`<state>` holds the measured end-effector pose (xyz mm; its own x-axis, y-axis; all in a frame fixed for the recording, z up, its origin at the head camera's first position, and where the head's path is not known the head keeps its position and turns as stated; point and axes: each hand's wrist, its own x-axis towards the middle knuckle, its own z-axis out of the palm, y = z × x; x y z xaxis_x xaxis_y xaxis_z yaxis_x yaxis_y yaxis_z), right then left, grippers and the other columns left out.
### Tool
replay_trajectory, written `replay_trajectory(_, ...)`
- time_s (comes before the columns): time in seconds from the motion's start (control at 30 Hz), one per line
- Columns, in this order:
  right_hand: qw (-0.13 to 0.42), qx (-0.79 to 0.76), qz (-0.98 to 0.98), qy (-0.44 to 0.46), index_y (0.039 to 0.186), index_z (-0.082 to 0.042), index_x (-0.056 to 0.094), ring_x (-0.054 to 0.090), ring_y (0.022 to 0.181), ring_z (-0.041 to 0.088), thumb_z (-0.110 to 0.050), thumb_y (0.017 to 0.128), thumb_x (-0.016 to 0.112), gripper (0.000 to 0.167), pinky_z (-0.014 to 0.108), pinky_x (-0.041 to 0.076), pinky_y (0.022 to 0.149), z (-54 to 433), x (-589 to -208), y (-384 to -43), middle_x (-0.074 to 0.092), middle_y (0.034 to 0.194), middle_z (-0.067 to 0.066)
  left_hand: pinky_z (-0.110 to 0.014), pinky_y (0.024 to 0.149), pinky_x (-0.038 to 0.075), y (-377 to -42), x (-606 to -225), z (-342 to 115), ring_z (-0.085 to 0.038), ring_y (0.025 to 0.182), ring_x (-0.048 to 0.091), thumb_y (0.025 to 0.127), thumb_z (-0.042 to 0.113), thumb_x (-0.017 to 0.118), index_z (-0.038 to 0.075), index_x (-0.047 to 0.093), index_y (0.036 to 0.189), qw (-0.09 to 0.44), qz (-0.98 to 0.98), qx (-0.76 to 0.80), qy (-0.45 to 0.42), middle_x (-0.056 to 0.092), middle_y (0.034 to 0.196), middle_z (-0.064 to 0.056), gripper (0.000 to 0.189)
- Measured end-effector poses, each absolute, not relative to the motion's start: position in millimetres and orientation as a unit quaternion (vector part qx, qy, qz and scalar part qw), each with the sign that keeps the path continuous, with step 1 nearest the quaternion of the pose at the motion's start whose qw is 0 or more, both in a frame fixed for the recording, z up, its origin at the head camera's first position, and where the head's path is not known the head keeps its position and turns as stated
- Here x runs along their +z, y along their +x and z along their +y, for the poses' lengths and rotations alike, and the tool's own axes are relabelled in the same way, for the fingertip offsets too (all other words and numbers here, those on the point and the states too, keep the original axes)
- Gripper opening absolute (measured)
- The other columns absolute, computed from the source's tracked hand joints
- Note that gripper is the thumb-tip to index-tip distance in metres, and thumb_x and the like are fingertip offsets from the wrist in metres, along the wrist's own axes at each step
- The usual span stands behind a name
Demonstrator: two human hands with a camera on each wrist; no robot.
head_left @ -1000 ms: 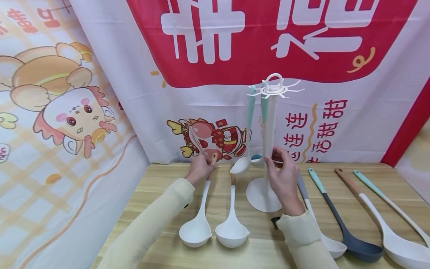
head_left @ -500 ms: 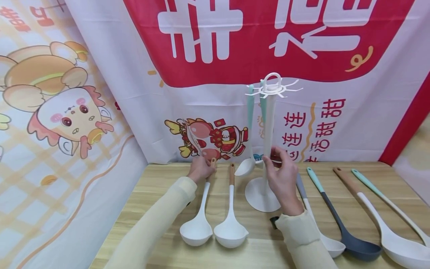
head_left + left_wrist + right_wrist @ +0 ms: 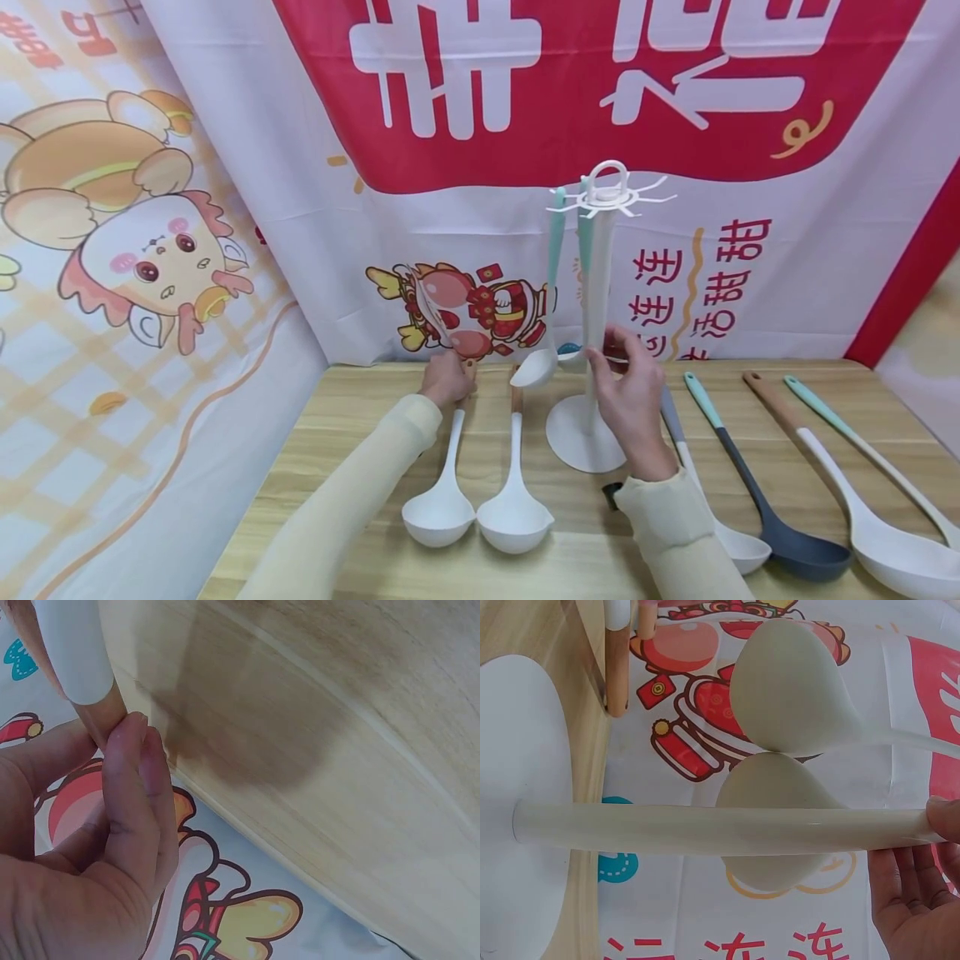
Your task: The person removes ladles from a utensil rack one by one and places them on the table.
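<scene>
My left hand (image 3: 446,379) pinches the brown handle (image 3: 106,720) of a white ladle (image 3: 438,515) between thumb and fingertips; its bowl is low in the head view. Beside it lies a second white ladle (image 3: 515,522) with a brown handle. My right hand (image 3: 632,400) holds the upright white pole (image 3: 598,292) of a utensil stand, whose round base (image 3: 572,437) is on the table. Two ladles with mint handles hang from the hooked top (image 3: 609,198): one ladle (image 3: 536,368) in front, the other handle (image 3: 586,242) partly behind the pole. In the right wrist view both pale bowls (image 3: 791,690) show.
On the right of the wooden table (image 3: 360,567) lie several more ladles: a grey-handled white one (image 3: 738,550), a dark one (image 3: 806,557) with a mint handle, a brown-handled white one (image 3: 903,554) and a mint-handled one (image 3: 885,450). A printed cloth (image 3: 465,225) hangs behind.
The front hanging ladle sways slightly, first right and then back left. My left hand stays at the brown handle, with only a small shift. The right hand keeps its hold on the pole.
</scene>
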<state>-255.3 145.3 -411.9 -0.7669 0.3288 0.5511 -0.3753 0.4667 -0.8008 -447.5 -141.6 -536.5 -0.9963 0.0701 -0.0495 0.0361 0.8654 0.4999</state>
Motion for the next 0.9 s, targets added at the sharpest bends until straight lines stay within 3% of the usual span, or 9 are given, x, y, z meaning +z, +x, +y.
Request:
replay_trajectory(0.3, 0.339, 0.516, -0.786, 0.016, 0.134, -0.002, 0.064, 0.072, 0.112, 0.036, -0.009, 0.099, 0.073, 0.037, 0.054, 0.063, 0.096, 145, -412, -253, 0.072, 0.122, 0.020, -0.033, 0.045, 0.059, -477, -567, -153, -0.021, 0.050, 0.069, 0.070, 0.018, 0.078, 0.012, 0.072, 0.070, 0.050, 0.970, 0.238, 0.006, 0.070, 0.056, -0.003, 0.009)
replay_trajectory(0.77, 0.341, 0.514, -0.787, 0.017, 0.135, -0.002, 0.063, 0.072, 0.113, 0.036, -0.009, 0.099, 0.073, 0.038, 0.053, 0.063, 0.096, 146, -412, -255, 0.071, 0.123, 0.020, -0.030, 0.049, 0.057, -479, -571, -154, -0.019, 0.051, 0.068, 0.074, 0.026, 0.085, 0.015, 0.073, 0.064, 0.064, 0.971, 0.229, 0.009, 0.070, 0.056, -0.001, 0.019)
replay_trajectory(0.9, 0.339, 0.515, -0.787, 0.015, 0.135, -0.001, 0.063, 0.072, 0.113, 0.037, -0.008, 0.099, 0.073, 0.038, 0.053, 0.063, 0.097, 146, -412, -255, 0.071, 0.124, 0.020, -0.032, 0.048, 0.054, -464, -558, -149, -0.020, 0.051, 0.065, 0.074, 0.026, 0.087, 0.014, 0.072, 0.064, 0.052, 0.974, 0.218, 0.009, 0.067, 0.055, -0.001, 0.022)
